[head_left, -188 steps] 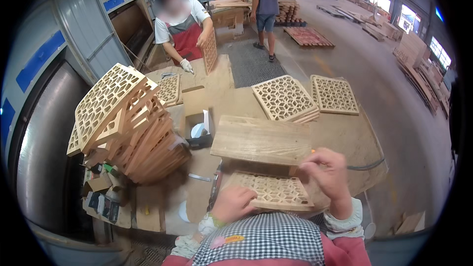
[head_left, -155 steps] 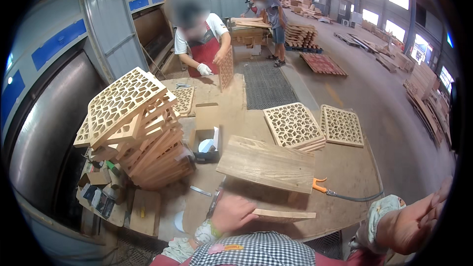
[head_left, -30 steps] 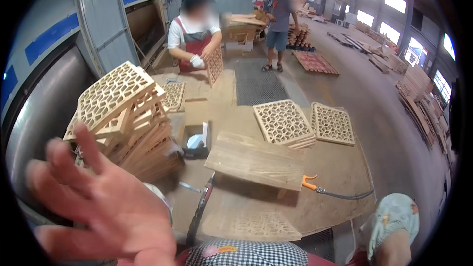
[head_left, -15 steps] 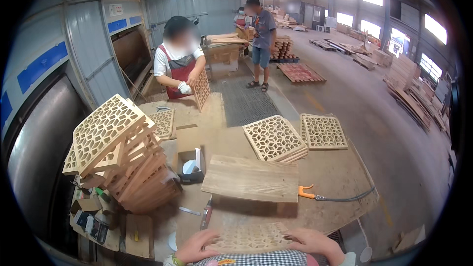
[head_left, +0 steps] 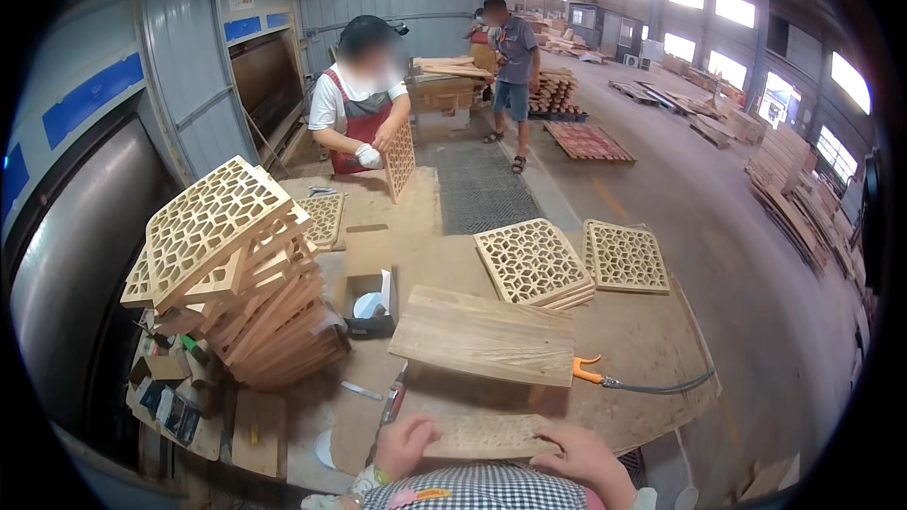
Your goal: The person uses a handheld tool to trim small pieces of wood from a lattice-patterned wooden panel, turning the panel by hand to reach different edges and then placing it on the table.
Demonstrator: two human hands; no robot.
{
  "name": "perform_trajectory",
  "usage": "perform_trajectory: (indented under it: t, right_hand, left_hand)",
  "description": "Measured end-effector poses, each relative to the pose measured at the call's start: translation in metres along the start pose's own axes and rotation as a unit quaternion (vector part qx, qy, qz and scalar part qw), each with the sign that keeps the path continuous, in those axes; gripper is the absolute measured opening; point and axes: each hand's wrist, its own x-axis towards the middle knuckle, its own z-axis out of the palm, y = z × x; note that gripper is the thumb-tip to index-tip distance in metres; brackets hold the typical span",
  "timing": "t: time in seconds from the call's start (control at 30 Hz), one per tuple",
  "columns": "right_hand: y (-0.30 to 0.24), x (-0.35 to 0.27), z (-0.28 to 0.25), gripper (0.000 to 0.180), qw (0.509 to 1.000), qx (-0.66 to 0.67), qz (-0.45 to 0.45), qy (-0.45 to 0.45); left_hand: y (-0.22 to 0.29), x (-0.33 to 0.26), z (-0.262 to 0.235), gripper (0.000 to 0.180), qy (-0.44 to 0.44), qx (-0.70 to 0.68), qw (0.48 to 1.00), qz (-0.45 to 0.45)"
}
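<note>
My left hand (head_left: pixel 406 444) and my right hand (head_left: pixel 576 456) grip the two ends of a wooden lattice panel (head_left: pixel 487 437), close in front of my checked apron. The panel is tilted so that its face looks narrow, and its cut-out pattern is hard to make out. Just beyond it, a plain wooden board (head_left: pixel 482 335) lies raised a little above the table. An orange air blow gun (head_left: pixel 587 371) on a grey hose touches the board's right end. Left of the panel lies a red and grey hand tool (head_left: pixel 394 395), beside a small pale strip (head_left: pixel 362 391).
Stacked lattice panels (head_left: pixel 217 227) lean high at the left. More panels lie at the back right (head_left: pixel 534 264) (head_left: pixel 625 257). An open box (head_left: pixel 368 307) holds white discs. Across the table a co-worker (head_left: pixel 364 104) holds a lattice panel (head_left: pixel 401 161) upright; another person (head_left: pixel 515 66) stands farther back.
The lattice panel has tipped steeper, now showing a narrower face. My left hand has risen and curled round its end. The view has shifted slightly.
</note>
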Motion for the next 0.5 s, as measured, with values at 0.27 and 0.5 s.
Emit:
perform_trajectory:
  t: [0.27, 0.5]
  right_hand:
    - [0.009, 0.071, 0.015, 0.034, 0.944, -0.162, -0.119, 0.263]
    - [0.016, 0.085, 0.015, 0.034, 0.946, -0.16, -0.09, 0.267]
  left_hand:
    - [-0.009, 0.069, 0.006, 0.032, -0.016, -0.137, 0.99, 0.002]
    - [-0.079, 0.065, -0.033, 0.033, 0.166, 0.021, 0.985, -0.042]
